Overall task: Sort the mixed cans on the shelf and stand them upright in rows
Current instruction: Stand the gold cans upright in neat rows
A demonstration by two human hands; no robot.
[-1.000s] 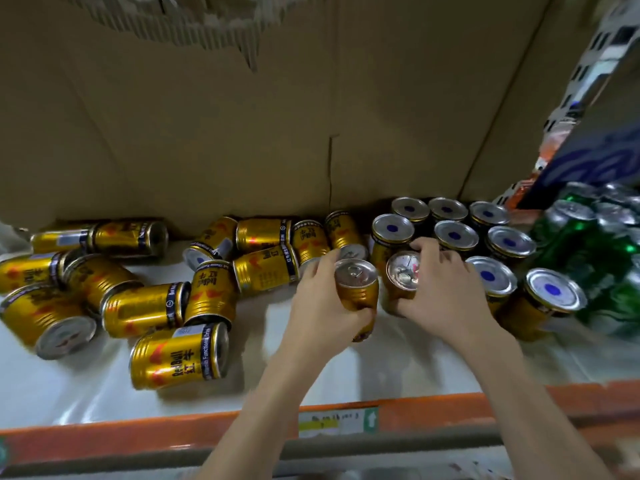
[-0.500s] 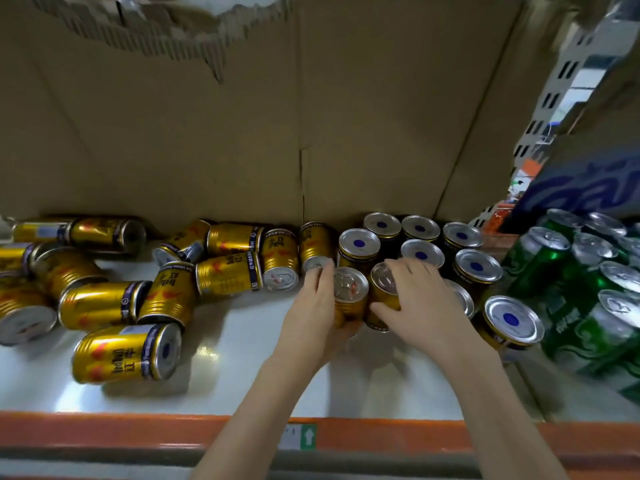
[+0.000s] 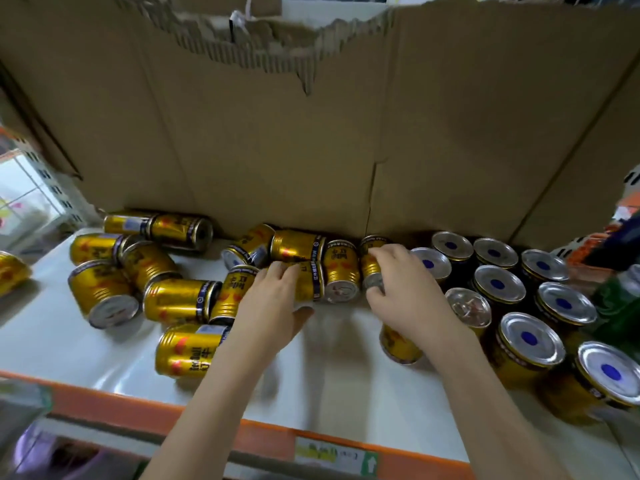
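Where the orange shelf edge (image 3: 104,400) runs nearest the camera, both forearms reach over it onto the white shelf (image 3: 329,375). Left hand (image 3: 273,299): fingers curled over a gold can (image 3: 310,280) lying on its side. Right hand (image 3: 405,289): fingers gripping another lying gold can (image 3: 370,263). Toppled gold cans (image 3: 180,299) lie scattered to the left; upright cans (image 3: 530,337) stand in rows to the right. A torn cardboard sheet (image 3: 277,140) stands behind.

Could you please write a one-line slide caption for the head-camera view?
Both hands reach for fallen gold cans: left hand on one, right hand gripping another, beside upright rows.
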